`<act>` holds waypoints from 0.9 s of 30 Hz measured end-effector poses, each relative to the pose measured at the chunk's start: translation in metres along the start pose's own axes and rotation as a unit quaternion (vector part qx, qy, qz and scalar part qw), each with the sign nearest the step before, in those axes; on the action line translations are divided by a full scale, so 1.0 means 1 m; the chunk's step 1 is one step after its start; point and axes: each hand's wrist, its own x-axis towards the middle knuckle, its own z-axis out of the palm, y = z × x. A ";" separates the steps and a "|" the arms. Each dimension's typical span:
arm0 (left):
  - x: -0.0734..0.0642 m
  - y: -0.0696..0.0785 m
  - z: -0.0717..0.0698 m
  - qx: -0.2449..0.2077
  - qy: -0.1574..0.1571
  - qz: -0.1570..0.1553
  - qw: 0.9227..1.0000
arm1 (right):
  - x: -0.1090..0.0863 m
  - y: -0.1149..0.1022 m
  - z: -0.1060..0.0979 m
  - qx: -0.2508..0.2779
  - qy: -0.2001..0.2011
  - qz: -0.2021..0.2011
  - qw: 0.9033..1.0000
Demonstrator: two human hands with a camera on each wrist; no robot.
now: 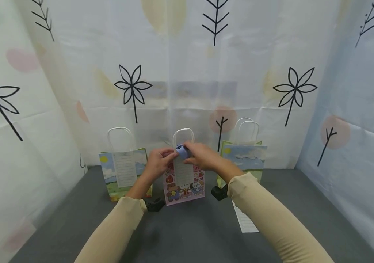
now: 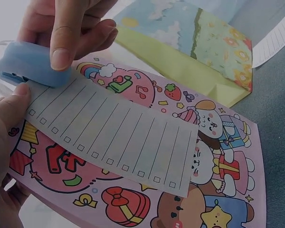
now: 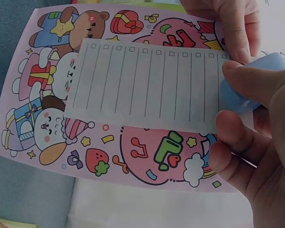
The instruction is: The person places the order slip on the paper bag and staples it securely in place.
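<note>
Three paper gift bags stand in a row on the grey bench (image 1: 187, 233) against the printed curtain, and both hands work at the top of the middle one, the pink bag (image 1: 184, 186). The right hand (image 1: 203, 155) is curled round a small blue stapler (image 1: 182, 151), thumb on top in the left wrist view, its mouth set over the upper edge of a lined checklist slip (image 1: 183, 171). The left hand (image 1: 158, 162) pinches that same upper edge, thumb pressing slip against bag beside the stapler.

The slip hangs flat down the bag's cartoon front. It looks thin and limp, likely to slide or skew, so the hold belongs right at the top edge, close by the stapler's mouth. The bag is light and creases easily; it probably wants steadying near its rim rather than its handles. The stapler seems hard and smooth, best squeezed across its short body.

A green bag (image 1: 126, 175) at left already carries a slip; another bag (image 1: 244, 157) stands at right, with a loose slip (image 1: 246, 221) lying on the bench.
</note>
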 end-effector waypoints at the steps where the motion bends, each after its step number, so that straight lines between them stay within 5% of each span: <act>1: 0.000 0.000 0.000 -0.002 -0.001 -0.001 1.000 | 0.000 0.000 0.000 -0.001 -0.001 0.000 1.000; 14: 0.003 0.000 -0.004 0.000 -0.029 0.013 1.000 | 0.000 0.000 0.001 0.016 -0.002 0.021 1.000; 27: 0.002 -0.003 -0.005 -0.007 -0.040 0.032 0.999 | -0.003 -0.003 0.006 -0.005 0.020 -0.014 1.000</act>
